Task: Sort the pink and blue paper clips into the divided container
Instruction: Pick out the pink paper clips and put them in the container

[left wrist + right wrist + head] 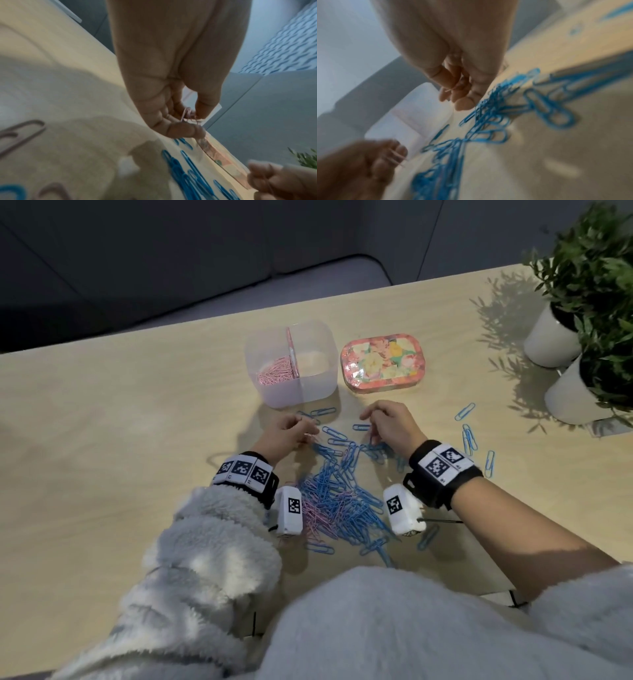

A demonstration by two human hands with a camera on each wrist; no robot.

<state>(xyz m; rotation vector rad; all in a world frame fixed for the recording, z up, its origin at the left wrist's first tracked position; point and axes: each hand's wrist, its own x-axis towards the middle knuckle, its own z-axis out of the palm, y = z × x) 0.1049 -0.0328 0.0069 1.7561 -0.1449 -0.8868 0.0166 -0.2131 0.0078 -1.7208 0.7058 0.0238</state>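
A heap of blue and pink paper clips [339,501] lies on the wooden table between my wrists. The clear divided container [291,364] stands beyond it, with pink clips [275,373] in its left compartment. My left hand [291,431] hovers just in front of the container and pinches pink paper clips [186,115] between thumb and fingers. My right hand [387,422] is curled over the far end of the heap and holds a pink clip [455,86] in its fingers. Blue clips [488,119] lie under it.
A floral tin [383,362] sits right of the container. Two white pots with green plants [582,313] stand at the right edge. Loose blue clips [469,436] are scattered to the right. A dark sofa lies beyond the table's far edge.
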